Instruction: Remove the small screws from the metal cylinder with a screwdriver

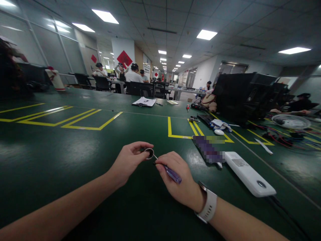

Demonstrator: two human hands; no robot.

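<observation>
My left hand pinches a small round metal part just above the green table. My right hand grips a small screwdriver with a purple handle. Its thin metal tip points at the round part and touches it. A light watch band sits on my right wrist. Both hands meet near the middle of the table, close to me.
A white flat device lies to the right of my hands, beside a blurred purple object. Yellow tape lines mark boxes on the table. Papers, tools, cables and black cases lie farther off. People sit at desks behind.
</observation>
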